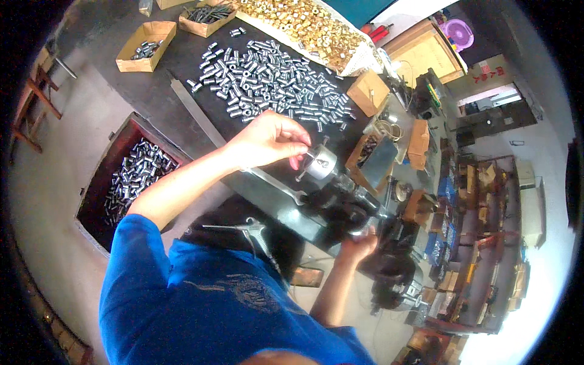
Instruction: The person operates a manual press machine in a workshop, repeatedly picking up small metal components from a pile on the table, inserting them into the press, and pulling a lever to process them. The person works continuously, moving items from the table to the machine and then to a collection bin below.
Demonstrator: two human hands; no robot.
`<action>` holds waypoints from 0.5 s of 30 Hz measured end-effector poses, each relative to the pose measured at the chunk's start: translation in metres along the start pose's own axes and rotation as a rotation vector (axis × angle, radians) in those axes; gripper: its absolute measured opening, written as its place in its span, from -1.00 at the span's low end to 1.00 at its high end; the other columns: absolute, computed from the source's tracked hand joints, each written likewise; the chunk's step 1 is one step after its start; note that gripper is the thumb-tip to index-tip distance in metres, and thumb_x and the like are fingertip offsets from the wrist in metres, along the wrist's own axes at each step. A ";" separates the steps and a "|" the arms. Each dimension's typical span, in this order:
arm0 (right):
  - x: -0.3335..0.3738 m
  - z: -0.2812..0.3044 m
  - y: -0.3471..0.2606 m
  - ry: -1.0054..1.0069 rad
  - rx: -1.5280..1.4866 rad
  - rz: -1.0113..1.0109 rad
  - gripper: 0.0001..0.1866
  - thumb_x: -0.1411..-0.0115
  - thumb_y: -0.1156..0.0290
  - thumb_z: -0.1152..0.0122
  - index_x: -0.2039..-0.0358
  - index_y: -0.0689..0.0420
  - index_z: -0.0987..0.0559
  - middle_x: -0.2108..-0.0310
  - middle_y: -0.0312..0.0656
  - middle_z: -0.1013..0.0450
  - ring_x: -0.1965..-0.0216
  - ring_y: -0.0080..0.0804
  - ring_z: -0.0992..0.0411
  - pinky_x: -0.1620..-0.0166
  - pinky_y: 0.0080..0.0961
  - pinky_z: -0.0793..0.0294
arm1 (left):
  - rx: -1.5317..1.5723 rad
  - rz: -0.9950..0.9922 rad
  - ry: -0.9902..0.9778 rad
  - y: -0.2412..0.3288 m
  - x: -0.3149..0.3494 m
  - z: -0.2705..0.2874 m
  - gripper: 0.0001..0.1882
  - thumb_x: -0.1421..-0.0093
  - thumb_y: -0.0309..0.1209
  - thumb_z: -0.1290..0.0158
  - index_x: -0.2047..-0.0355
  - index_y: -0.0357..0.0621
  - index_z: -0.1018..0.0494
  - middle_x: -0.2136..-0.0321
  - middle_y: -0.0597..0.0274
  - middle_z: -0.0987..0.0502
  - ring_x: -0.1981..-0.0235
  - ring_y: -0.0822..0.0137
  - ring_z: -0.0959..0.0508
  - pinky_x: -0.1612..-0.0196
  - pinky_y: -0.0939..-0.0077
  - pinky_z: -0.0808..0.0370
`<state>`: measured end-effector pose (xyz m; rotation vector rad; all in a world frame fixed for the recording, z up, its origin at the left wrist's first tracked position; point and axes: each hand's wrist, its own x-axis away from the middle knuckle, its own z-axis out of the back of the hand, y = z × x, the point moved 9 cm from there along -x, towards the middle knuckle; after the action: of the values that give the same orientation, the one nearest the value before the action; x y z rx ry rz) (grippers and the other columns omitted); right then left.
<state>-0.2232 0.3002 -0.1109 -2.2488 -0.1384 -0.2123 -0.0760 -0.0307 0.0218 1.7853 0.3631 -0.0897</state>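
My left hand (277,141) reaches across the dark bench, its thumb and fingers pinched together right beside a round silver chuck (321,163). Whatever lies between the fingertips is too small to make out. Thin bars stick out of the chuck, which is mounted on a dark machine (350,194). Lower down, my right hand (360,244) is closed at the machine's near side, against a part mostly hidden by the hand. Beyond my left hand spreads a big pile of short shiny metal sleeves (267,82). A wrench (274,184) lies just below my left wrist.
A red-brown bin (129,125) of metal sleeves stands at left. Brass-coloured fittings (298,27) cover a sheet at the far side. Small cardboard boxes (146,64) sit beyond the pile. An air blow gun (252,231) lies close to my body. Shelving (480,243) lines the right.
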 end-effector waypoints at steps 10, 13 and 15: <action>0.032 -0.025 -0.050 -0.245 0.106 0.082 -0.84 -0.05 0.33 0.10 0.49 0.16 -0.36 0.70 -0.39 -0.18 0.75 -0.68 0.02 0.74 -0.72 0.11 | -0.083 0.015 -0.072 0.003 -0.007 -0.005 -0.88 -0.05 -0.63 0.01 0.35 -0.40 -0.40 0.49 0.20 -0.49 0.47 0.44 -0.52 0.33 0.63 -0.45; 0.042 -0.068 -0.081 -0.427 0.201 0.212 -0.78 -0.08 0.26 0.12 0.53 0.14 -0.35 0.72 -0.40 -0.11 0.75 -0.69 0.03 0.74 -0.74 0.12 | -0.160 -0.015 -0.110 0.004 -0.008 -0.006 -0.87 -0.04 -0.66 0.03 0.35 -0.39 -0.40 0.47 0.20 -0.49 0.45 0.45 -0.52 0.32 0.63 -0.44; 0.023 -0.087 -0.096 -0.435 0.247 0.300 -0.76 -0.08 0.24 0.15 0.58 0.13 -0.31 0.74 -0.41 -0.07 0.76 -0.69 0.05 0.74 -0.72 0.12 | -0.141 0.008 -0.113 0.004 -0.008 -0.006 -0.87 -0.04 -0.67 0.03 0.35 -0.39 -0.40 0.47 0.20 -0.49 0.44 0.45 -0.52 0.31 0.63 -0.44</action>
<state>-0.2262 0.2938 0.0202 -2.0063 -0.0518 0.4352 -0.0834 -0.0277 0.0290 1.6349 0.2745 -0.1554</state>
